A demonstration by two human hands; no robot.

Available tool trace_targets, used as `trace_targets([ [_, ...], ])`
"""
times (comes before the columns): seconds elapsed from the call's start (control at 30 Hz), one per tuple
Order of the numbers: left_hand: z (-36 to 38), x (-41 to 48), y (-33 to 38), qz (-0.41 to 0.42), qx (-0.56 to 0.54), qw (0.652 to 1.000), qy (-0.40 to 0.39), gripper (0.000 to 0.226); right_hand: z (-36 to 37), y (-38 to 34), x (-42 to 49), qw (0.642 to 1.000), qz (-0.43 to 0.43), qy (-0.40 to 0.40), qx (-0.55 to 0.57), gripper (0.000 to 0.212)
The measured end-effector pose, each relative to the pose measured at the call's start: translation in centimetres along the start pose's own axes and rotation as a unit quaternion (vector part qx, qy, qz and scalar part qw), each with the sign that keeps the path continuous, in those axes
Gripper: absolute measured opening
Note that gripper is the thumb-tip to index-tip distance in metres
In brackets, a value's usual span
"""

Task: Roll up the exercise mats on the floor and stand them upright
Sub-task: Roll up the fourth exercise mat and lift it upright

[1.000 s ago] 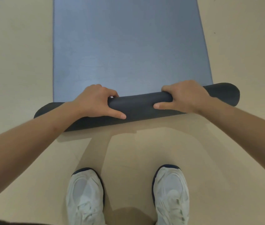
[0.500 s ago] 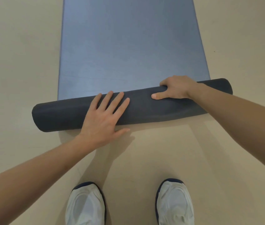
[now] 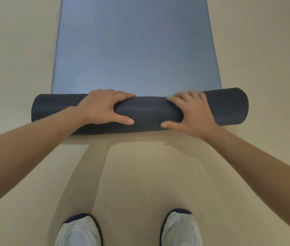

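A blue exercise mat lies flat on the beige floor and runs away from me to the top edge of the view. Its near end is wound into a thick dark roll lying crosswise in front of me. My left hand clasps the roll left of centre, fingers over the top and thumb on the near side. On the right part of the roll my right hand grips the same way. Both ends of the roll stick out past my hands.
My two white shoes stand on the beige floor at the bottom edge, a stride behind the roll. Bare floor lies on both sides of the mat.
The roll has grown thicker and moved away from me. My left hand went from lying flat with spread fingers to clasping the roll; my right hand shifted its grip over the top.
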State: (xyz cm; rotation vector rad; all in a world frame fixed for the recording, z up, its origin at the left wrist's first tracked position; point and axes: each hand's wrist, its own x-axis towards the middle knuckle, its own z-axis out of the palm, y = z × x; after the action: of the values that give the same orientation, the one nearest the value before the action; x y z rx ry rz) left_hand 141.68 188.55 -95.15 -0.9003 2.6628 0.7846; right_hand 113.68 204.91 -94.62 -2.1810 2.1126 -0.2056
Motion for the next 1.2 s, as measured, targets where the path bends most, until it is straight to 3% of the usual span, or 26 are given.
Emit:
trace_targets([
  [0.13,-0.9,1.2,-0.6,-0.027,-0.092,0.995,-0.034,0.086,1.4,1.1,-1.7,0.994,-0.013,-0.023,-0.106,0.115],
  [0.23,-1.6,1.6,-0.7,-0.01,-0.045,0.998,-0.03,0.091,1.5,1.6,-0.5,0.994,-0.016,-0.026,-0.109,0.115],
  [0.4,-1.8,-1.1,1.0,0.057,0.112,0.979,0.163,0.078,0.4,2.5,1.3,0.998,-0.011,-0.027,-0.061,0.111],
  [0.5,-0.6,-2.9,2.3,0.026,0.152,0.967,0.202,0.087,-0.9,2.9,2.5,0.998,0.003,-0.056,-0.027,0.107],
  [0.63,0.4,-2.4,2.6,-0.043,0.199,0.964,0.171,0.104,-2.3,3.4,4.6,0.994,0.014,-0.109,-0.001,0.101],
  [0.73,-1.2,-0.9,2.2,-0.061,0.175,0.973,0.137,0.1,-3.0,3.7,6.5,0.988,0.027,-0.145,0.039,0.087],
  [0.97,-4.7,0.8,1.5,-0.041,0.204,0.975,0.073,0.092,-4.9,3.2,8.1,0.977,0.067,-0.183,0.086,0.066],
  [1.2,-4.3,-4.3,2.9,0.006,0.18,0.983,0.023,0.079,-4.8,-0.4,2.0,0.966,0.084,-0.216,0.111,0.071],
])
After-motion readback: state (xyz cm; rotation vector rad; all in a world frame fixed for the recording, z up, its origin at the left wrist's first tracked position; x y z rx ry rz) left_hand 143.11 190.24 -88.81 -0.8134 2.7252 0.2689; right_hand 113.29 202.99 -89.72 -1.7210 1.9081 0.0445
